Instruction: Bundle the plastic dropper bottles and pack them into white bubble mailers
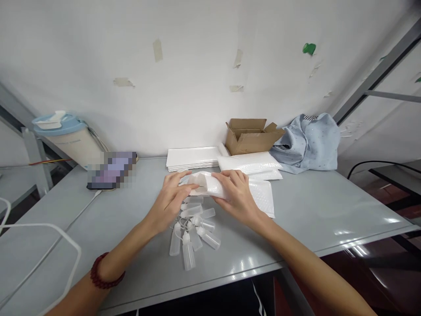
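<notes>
Both my hands hold a white padded mailer (pixel 259 195) at its open end, above the grey table (pixel 312 210). My left hand (pixel 171 199) pinches the mouth of the mailer with its thumb on top. My right hand (pixel 237 193) is wrapped over the mailer's upper side, fingers curled. Just below my hands lie several small translucent squeeze bottles (pixel 194 232) with white caps, fanned out on the table; some reach up to the mailer's mouth.
A stack of white mailers (pixel 192 158) and a further mailer pile (pixel 250 164) lie behind. An open cardboard box (pixel 250 134), a light blue cloth (pixel 309 140), a phone (pixel 112 173), a lidded container (pixel 67 136) and a white cable (pixel 49 245) surround them.
</notes>
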The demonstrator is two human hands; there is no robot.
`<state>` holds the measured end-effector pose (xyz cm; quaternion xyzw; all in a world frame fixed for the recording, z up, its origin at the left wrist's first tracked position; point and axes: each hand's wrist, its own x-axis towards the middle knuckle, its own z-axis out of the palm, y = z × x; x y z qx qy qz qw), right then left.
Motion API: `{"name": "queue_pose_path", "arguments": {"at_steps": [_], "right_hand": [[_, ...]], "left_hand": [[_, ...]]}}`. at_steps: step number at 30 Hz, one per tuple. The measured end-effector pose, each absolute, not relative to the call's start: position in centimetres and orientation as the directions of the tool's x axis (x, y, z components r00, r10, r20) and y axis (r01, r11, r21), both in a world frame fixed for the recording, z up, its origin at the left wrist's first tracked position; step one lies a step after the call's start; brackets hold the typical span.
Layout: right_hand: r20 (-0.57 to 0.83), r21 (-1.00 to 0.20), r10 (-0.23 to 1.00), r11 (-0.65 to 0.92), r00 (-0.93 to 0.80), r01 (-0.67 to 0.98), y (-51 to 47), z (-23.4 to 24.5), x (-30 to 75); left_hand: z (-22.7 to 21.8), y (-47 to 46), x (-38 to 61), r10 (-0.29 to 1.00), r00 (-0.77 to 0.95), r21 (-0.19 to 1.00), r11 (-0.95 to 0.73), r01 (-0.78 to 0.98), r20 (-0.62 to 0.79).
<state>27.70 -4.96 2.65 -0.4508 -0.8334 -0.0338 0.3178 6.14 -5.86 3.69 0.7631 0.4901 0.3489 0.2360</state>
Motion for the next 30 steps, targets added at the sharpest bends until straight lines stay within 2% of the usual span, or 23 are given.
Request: {"name": "queue_pose_path", "arguments": {"at_steps": [5,10,12,16,19,23,30], "right_hand": [[0.571,-0.213,0.704,0.624,-0.422,0.752,-5.2,2.5,27.4],[0.567,-0.215,0.742,0.553,-0.358,0.805,-4.4,2.7,28.3],[0.585,-0.23,0.753,0.51,-0.301,0.829,-3.9,3.0,28.8],[0.598,-0.264,0.77,0.45,-0.221,0.853,-3.5,3.4,29.5],[0.577,-0.275,0.786,0.443,-0.222,0.853,-3.6,3.5,29.4],[0.563,-0.275,0.791,0.453,-0.239,0.848,-3.7,3.2,29.2],[0.582,-0.261,0.774,0.47,-0.251,0.843,-3.6,3.0,29.1]], "left_hand": [[3.6,-6.1,6.6,0.907,0.337,0.754,-0.403,0.52,0.252],[4.6,-5.5,5.4,0.908,0.205,0.735,-0.416,0.535,0.365],[5.2,-5.4,4.7,0.905,0.221,0.707,-0.422,0.567,0.363],[6.1,-5.9,4.2,0.826,0.551,0.656,-0.483,0.58,0.121],[5.8,-6.5,4.7,0.716,0.698,0.63,-0.539,0.559,-0.007],[4.9,-6.8,5.4,0.65,0.756,0.62,-0.563,0.546,-0.076],[4.9,-6.8,5.7,0.666,0.741,0.581,-0.571,0.58,-0.085]]}}
